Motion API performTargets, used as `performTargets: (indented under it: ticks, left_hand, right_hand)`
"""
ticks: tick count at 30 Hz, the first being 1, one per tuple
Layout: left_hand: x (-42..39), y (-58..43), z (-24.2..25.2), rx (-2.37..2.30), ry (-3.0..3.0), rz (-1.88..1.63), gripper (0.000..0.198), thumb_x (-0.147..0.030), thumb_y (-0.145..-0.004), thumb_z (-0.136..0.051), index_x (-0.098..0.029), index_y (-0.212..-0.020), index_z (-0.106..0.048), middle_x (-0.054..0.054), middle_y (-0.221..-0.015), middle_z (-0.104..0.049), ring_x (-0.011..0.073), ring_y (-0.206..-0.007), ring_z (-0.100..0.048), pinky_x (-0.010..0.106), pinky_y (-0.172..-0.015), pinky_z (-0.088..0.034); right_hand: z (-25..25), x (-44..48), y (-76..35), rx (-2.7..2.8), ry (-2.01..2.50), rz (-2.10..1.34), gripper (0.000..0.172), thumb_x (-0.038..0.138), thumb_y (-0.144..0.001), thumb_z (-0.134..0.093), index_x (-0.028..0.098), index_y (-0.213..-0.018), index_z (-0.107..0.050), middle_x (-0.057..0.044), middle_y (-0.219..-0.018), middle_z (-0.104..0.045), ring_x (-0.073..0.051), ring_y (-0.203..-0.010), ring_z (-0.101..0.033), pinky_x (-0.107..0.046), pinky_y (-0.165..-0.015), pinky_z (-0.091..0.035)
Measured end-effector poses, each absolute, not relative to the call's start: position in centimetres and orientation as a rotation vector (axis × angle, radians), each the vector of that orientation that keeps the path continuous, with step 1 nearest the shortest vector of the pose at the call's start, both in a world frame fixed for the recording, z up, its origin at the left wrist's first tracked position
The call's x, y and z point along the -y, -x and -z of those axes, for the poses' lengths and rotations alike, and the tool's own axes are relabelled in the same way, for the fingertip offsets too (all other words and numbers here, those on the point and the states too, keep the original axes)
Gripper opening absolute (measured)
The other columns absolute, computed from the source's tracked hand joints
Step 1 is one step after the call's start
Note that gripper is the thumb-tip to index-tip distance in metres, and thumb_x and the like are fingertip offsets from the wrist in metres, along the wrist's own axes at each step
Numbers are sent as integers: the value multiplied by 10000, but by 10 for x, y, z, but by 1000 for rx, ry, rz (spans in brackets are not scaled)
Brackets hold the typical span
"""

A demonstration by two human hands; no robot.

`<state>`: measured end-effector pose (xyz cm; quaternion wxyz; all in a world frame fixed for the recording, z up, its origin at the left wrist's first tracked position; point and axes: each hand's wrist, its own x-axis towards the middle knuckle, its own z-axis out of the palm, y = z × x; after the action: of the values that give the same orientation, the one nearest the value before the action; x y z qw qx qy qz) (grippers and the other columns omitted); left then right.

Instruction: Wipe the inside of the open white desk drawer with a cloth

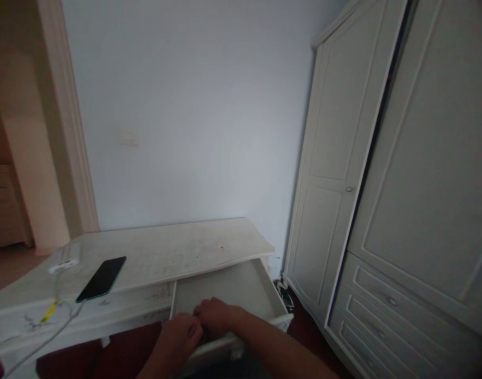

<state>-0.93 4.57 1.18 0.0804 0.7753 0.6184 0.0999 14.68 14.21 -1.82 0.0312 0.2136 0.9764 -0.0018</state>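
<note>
Both my hands meet at the front edge of an open white drawer (260, 287) in a low white desk (173, 250). My left hand (180, 335) has its fingers curled, and my right hand (216, 316) rests beside it, also curled, over the drawer's front panel. What the fingers hold, if anything, is too small and dim to make out. The bare drawer floor shows behind the hands.
A black phone (101, 278) lies on the desk's left part, with a white cable (55, 323) and a white charger (64, 266) near it. A tall white wardrobe (383, 210) stands close on the right. A doorway (11, 158) opens at left.
</note>
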Motion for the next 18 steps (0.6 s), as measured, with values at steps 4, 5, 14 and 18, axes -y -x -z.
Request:
performTargets:
  ticks: [4,5,14,18]
  left_hand:
    - [-42,6,-16,-1873,-2320,-228,365,-314,-1007,-446,-221,-835,-755,55,-899,-779,202,-863,-680,300,-718,-345]
    - [-41,5,-17,-1883,-2317,-215,370,-314,-1009,-440,-221,-842,-758,59,-904,-778,205,-867,-681,302,-725,-349]
    - [-43,2,-17,-1915,-2336,-219,385,-289,-1015,-410,-220,-839,-746,68,-911,-774,213,-904,-684,318,-762,-356]
    - [-48,10,-8,-1855,-2312,-281,391,-295,-1025,-410,-223,-831,-743,44,-884,-783,185,-841,-685,304,-729,-346]
  right_hand:
    - [-6,-148,-207,-2920,-637,165,533,244,-721,-808,299,-1245,-727,-73,-1247,-742,-315,-1104,-701,-378,-857,-550]
    - [-14,-150,-225,-2856,-691,208,557,219,-705,-803,307,-1251,-739,-68,-1211,-758,-315,-1096,-709,-364,-850,-548]
    - [-24,-145,-258,-2631,-1051,416,459,168,-736,-681,288,-1161,-804,0,-1006,-819,-222,-925,-764,-256,-759,-538]
    - [8,-144,-161,-2782,-869,602,402,237,-709,-727,229,-1104,-799,-48,-999,-814,-258,-868,-764,-289,-702,-558]
